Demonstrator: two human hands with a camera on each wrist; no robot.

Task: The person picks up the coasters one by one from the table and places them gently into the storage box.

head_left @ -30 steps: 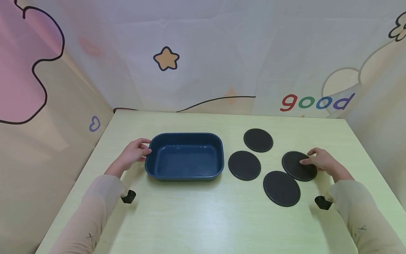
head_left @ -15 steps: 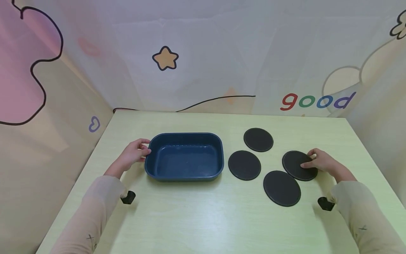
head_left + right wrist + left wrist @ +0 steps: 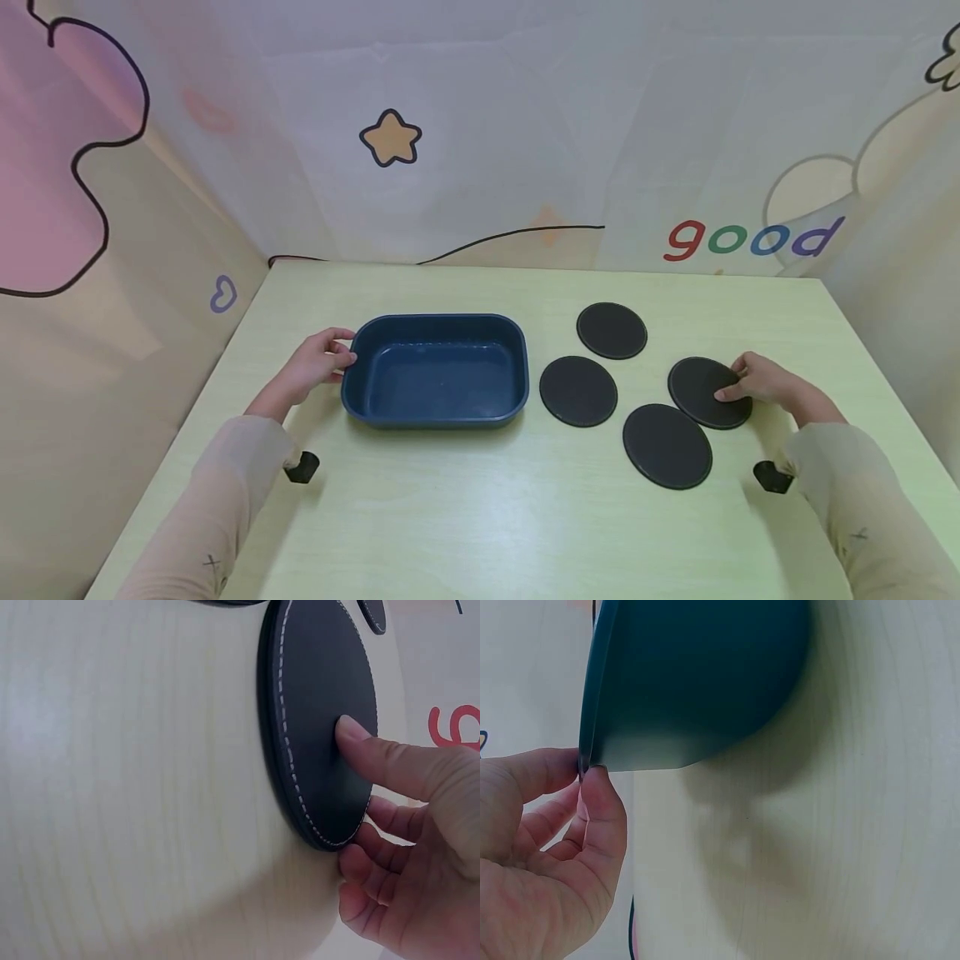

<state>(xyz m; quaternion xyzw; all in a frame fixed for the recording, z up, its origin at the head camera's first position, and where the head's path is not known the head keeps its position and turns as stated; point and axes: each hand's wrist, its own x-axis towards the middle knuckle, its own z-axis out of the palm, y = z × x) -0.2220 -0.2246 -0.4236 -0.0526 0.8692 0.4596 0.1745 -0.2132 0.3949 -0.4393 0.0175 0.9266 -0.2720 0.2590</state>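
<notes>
A deep blue rectangular baking dish (image 3: 437,375) with rounded corners sits left of centre on the table. My left hand (image 3: 318,362) is at its left end, and the left wrist view shows thumb and forefinger pinching the dish's rim (image 3: 592,690). To the right lie several round black coasters; stitching in pale thread runs round the edge of the rightmost coaster (image 3: 322,697). My right hand (image 3: 768,385) grips this one at its right side, thumb (image 3: 375,754) flat on top and the other fingers curled at the edge, partly hidden.
Close to the gripped coaster lies a front coaster (image 3: 667,446). A middle coaster (image 3: 578,391) is just right of the dish, with a back coaster (image 3: 611,331) behind it. A printed cloth backdrop (image 3: 487,150) rises at the table's far edge (image 3: 465,268).
My right hand has shifted slightly right, its thumb sliding a little toward the coaster's edge. The dish, the other coasters and my left hand look nearly unchanged.
</notes>
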